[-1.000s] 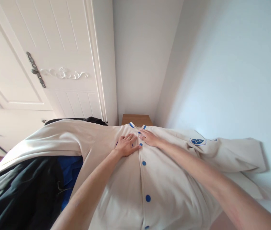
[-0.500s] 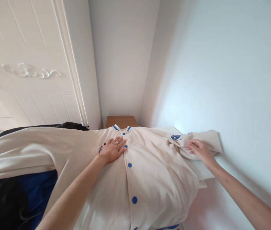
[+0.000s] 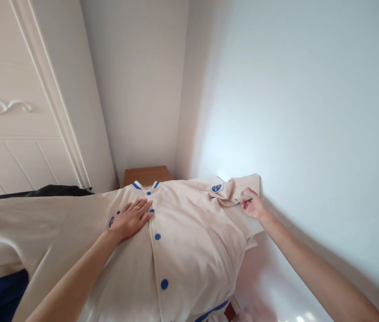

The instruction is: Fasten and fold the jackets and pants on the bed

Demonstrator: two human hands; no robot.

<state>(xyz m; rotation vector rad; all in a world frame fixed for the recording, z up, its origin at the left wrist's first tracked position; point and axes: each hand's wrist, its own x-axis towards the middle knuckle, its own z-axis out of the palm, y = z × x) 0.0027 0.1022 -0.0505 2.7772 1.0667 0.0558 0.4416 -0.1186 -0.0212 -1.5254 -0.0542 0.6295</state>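
Note:
A cream jacket [image 3: 189, 241] with blue snap buttons and blue-striped trim lies spread out, front side up. My left hand [image 3: 132, 219], with a ring on one finger, rests flat on its chest beside the button line, fingers spread. At the right, the jacket's sleeve is folded and bunched near a blue star patch [image 3: 216, 188]. My right hand [image 3: 252, 203] is at the lower edge of this sleeve, its fingers curled and pinching the cloth.
A wooden piece of furniture [image 3: 147, 173] stands in the corner behind the collar. A white panelled door [image 3: 15, 120] is at the left, a pale wall [image 3: 293, 112] at the right. Black and blue cloth [image 3: 0, 295] lies at the lower left.
The view has turned to the right, so everything sits further left. My right hand has moved down along the sleeve towards its outer end. My left hand stays on the chest.

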